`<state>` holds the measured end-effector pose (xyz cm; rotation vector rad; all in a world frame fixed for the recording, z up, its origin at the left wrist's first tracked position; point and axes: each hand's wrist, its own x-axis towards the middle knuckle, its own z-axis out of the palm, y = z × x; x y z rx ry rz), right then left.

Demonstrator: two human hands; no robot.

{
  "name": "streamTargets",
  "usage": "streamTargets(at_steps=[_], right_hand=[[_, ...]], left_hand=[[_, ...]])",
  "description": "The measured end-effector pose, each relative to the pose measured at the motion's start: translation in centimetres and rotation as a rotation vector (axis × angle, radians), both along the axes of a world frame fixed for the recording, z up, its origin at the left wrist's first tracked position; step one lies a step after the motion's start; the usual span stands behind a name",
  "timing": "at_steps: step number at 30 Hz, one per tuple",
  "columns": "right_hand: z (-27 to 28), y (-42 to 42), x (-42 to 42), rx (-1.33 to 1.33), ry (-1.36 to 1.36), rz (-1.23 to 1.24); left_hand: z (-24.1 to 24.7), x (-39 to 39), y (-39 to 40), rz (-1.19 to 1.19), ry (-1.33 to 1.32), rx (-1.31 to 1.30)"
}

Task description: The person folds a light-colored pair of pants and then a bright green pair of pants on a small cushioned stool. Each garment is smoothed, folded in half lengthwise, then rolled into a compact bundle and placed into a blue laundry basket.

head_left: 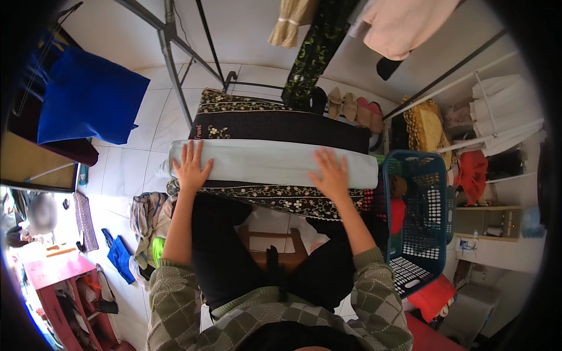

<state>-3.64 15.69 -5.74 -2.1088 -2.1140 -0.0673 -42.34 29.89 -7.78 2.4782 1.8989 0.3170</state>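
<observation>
A pale mint cloth (263, 163), folded into a long flat band, lies crosswise before me. Under it is a dark padded surface with a floral-patterned cover (281, 125). My left hand (192, 169) rests palm down near the band's left end, fingers spread. Toward the right end, my right hand (330, 175) lies on the same cloth, slightly blurred, its fingers also apart. Neither hand grips anything.
A dark teal plastic basket (415, 281) holding a few items stands close by my right arm. Piled clothes (149, 219) lie on the floor at left. A blue bag (94, 96) hangs at upper left; metal rack poles (169, 48) and several shoes (349, 105) are beyond.
</observation>
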Motion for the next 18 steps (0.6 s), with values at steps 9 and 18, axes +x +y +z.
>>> streamTargets(at_steps=[9, 18], right_hand=[[-2.2, -2.6, 11.1, -0.001, 0.275, -0.492], [-3.4, -3.6, 13.5, -0.096, 0.698, -0.896]], left_hand=[[0.7, 0.2, 0.6, -0.002, -0.001, -0.133], [0.8, 4.6, -0.8, 0.088, 0.196, -0.014]])
